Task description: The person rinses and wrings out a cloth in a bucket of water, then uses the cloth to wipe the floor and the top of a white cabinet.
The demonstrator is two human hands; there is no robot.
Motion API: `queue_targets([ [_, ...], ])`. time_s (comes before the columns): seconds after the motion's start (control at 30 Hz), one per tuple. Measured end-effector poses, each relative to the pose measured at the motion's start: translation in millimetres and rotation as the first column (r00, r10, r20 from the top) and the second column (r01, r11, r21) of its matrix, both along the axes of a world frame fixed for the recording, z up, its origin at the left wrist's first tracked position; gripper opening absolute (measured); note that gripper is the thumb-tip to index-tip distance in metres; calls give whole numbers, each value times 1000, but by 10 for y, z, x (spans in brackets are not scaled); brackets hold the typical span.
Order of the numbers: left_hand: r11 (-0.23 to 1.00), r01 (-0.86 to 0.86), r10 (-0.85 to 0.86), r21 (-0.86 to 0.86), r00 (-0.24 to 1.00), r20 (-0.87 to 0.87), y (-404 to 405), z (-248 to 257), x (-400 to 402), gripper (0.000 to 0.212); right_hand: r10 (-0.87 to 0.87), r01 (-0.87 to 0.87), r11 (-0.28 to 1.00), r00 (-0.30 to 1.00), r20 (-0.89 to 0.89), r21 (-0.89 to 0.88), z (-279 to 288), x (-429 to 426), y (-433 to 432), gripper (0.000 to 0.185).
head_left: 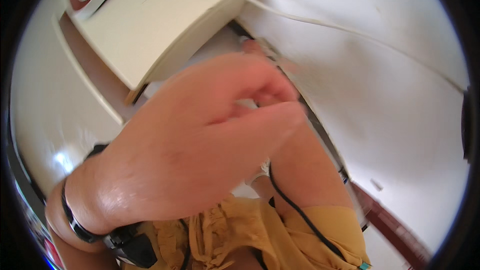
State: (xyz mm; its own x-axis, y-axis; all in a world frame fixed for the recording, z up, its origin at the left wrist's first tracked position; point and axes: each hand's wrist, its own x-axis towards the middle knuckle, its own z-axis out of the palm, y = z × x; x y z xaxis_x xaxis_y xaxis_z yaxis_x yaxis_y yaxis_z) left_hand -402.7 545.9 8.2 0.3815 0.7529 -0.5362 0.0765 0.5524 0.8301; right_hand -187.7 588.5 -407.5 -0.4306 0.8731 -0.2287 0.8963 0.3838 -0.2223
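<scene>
My left hand [195, 131] fills the middle of the view, reaching in from the lower left with its back towards me. Its fingers curl inward and the thumb tip meets the index finger. Motion blurs it, and I see nothing held there. A dark band [71, 217] circles the wrist. From yellow cloth [326, 228] at the lower right, my right forearm [311, 168] runs up behind the left hand. Only what look like blurred fingertips of my right hand [253, 47] show past it, close to a cream-coloured board [161, 22]. The rest of that hand is hidden.
Left of the cream board stands a glossy pale panel [48, 112], with a gap between them. A pale cable [318, 22] crosses the scuffed white surface [393, 108] on the right. A black cord [292, 206] hangs over the yellow clothing, near a black device [135, 249].
</scene>
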Motion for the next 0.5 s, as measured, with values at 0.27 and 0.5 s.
queue_targets([
  [0.27, 999, -10, 12, 38, 999, -43, -176, 164, 160, 28, -736, 743, 668, 668, 111, -37, -32, 2200, -448, 22],
  [0.5, 994, 27, -24, 105, 999, -31, -356, 25, 356, 29, -644, 731, 680, 628, 438, -49, 654, 2515, -1511, 21],
])
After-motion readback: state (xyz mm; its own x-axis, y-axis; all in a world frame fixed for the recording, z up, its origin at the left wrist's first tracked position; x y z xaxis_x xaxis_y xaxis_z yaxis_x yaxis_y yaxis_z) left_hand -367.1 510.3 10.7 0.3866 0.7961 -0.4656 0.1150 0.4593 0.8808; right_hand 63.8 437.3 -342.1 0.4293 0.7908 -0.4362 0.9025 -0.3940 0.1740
